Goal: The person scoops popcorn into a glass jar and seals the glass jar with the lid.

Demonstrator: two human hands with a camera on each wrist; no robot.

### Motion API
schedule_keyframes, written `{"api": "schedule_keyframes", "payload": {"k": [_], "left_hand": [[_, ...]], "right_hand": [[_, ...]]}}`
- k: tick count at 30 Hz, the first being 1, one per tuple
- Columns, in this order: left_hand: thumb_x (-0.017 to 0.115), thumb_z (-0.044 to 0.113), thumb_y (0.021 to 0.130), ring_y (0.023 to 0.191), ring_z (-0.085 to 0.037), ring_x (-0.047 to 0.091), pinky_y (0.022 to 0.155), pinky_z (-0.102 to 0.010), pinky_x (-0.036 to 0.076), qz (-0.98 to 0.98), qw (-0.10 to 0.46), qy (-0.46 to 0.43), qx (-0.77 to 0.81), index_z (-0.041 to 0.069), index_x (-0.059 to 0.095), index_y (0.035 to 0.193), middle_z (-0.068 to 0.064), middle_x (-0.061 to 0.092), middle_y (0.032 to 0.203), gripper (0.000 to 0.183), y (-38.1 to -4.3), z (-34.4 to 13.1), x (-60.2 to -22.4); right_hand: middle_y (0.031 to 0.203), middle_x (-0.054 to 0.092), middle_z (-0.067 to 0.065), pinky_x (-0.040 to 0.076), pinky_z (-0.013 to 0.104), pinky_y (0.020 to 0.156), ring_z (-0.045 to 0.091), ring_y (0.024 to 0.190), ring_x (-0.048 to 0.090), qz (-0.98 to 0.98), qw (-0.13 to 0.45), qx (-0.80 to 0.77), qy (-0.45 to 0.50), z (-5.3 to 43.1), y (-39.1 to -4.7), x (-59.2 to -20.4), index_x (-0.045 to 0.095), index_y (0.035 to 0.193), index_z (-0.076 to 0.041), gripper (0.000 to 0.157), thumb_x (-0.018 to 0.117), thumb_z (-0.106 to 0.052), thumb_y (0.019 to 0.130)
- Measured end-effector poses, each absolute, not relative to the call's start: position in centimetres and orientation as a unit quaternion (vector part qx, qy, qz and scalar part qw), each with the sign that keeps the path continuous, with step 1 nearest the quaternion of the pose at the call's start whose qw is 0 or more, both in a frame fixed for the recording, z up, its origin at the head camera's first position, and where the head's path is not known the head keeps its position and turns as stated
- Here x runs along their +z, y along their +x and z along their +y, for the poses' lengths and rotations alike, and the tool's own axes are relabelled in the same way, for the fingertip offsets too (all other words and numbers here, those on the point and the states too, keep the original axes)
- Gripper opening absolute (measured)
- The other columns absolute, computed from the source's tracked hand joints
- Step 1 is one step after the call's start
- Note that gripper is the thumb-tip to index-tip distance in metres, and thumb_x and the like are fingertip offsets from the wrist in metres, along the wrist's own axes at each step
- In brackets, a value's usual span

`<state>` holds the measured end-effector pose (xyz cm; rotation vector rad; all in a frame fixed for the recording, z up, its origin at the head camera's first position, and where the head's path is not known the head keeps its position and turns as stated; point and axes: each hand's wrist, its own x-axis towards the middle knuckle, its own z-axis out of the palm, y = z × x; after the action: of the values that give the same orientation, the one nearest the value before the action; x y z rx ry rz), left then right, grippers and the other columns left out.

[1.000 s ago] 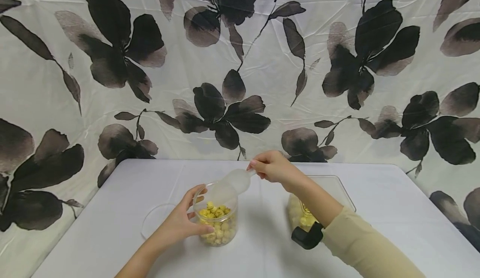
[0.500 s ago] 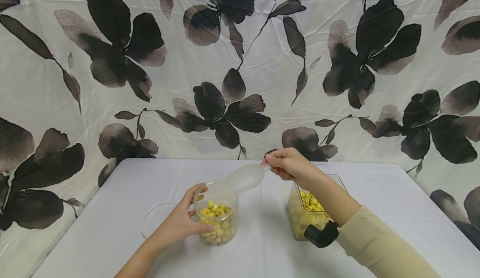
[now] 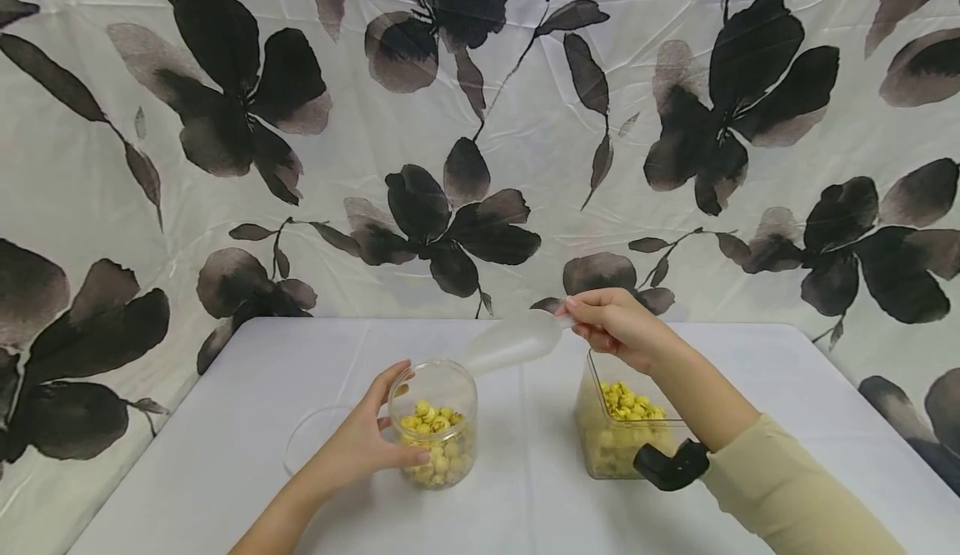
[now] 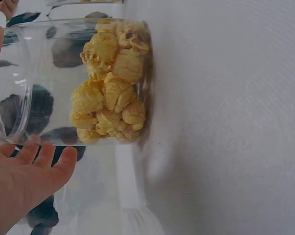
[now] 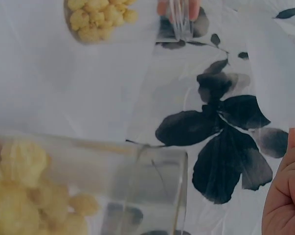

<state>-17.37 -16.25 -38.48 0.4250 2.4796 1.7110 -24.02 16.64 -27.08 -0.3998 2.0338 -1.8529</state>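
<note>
On the left, a clear lid (image 3: 310,432) lies on the table (image 3: 525,476). The left hand (image 3: 375,438) is curved round the jar (image 3: 442,382), thumb near side, fingers far side. The upright jar has popcorn (image 3: 430,420) in its lower part; the left wrist view shows the pieces piled on its base, bare wall above. White table separates jar from tub. The scoop (image 3: 517,344) hangs over this gap, its tip by the jar's rim; whether they touch I cannot tell. The right hand (image 3: 618,326) pinches its handle, fingers bent. Rightmost, the open-topped tub (image 3: 588,409) holds more popcorn, partly hidden by the right forearm; the right wrist view shows its wall rising above the contents.
</note>
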Motion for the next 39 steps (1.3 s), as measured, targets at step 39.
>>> {"api": "schedule_keyframes", "payload": {"k": [39], "left_hand": [[0.086,0.024,0.064,0.133,-0.026,0.028,0.102,-0.056,0.028,0.824,-0.048,0.215,0.522,0.022,0.028,0.143,-0.002,0.033,0.146,0.099,-16.5,-15.3,-33.6]], "right_hand": [[0.067,0.051,-0.002,0.016,0.021,0.045,0.009,0.048,0.022,0.649,0.186,-0.724,-0.145,24.3,-23.6,-27.2,0.067,0.089,-0.009,0.023,0.046,-0.013,0.099]]}}
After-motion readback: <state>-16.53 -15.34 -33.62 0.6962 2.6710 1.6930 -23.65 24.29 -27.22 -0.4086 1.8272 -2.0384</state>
